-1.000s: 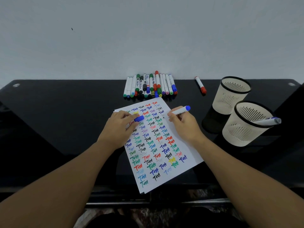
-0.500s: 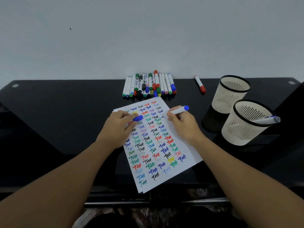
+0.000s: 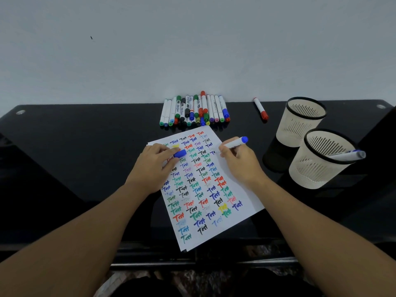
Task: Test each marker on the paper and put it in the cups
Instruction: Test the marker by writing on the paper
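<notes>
A white paper (image 3: pixel 246 202) covered in coloured test words lies on the black table. My right hand (image 3: pixel 240 161) grips a white marker with a blue end (image 3: pixel 235 143), its tip down on the paper near the upper right. My left hand (image 3: pixel 154 166) rests on the paper's left side and pinches the blue cap (image 3: pixel 180 153). A pile of markers (image 3: pixel 195 111) lies beyond the paper. Two cream mesh cups stand at the right: the far cup (image 3: pixel 300 123) looks empty, the near cup (image 3: pixel 317 168) holds one marker (image 3: pixel 347 155).
A single red-capped marker (image 3: pixel 260 108) lies apart between the pile and the cups. A pale wall runs behind the black table (image 3: pixel 85 146). The table's front edge is just below the paper.
The right hand's marker tip has shifted slightly along the paper while writing. The left hand and cap stay put.
</notes>
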{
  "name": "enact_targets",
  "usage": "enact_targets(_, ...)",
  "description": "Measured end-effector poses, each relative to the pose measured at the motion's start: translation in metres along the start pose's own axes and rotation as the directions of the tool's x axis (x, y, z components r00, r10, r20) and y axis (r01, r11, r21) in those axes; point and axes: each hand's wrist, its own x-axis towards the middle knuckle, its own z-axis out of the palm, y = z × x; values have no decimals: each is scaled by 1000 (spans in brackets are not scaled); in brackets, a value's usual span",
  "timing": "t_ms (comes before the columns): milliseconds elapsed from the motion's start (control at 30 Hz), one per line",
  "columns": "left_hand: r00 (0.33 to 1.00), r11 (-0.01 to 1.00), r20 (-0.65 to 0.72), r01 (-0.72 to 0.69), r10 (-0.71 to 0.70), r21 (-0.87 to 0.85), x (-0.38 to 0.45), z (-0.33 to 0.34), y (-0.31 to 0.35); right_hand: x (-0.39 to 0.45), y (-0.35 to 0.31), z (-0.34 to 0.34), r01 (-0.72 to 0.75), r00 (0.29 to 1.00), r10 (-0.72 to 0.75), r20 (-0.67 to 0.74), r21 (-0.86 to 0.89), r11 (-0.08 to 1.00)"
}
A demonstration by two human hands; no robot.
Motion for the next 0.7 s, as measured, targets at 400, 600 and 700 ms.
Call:
enact_targets(400,1000,1000,-3,4,-4,1,-1,-1,2,-2,-2,0,-1,1000,1,-19,-23,1000)
enact_targets(600,1000,1000,-3,12,-12,-7,0,-2,3,-2,-2,-1,-13,1000,13,-13,-13,1000)
enact_targets(700,1000,1000,6,17,-17,0,0,-2,3,-2,-2,-1,9,1000,-9,-27,-3,1000)
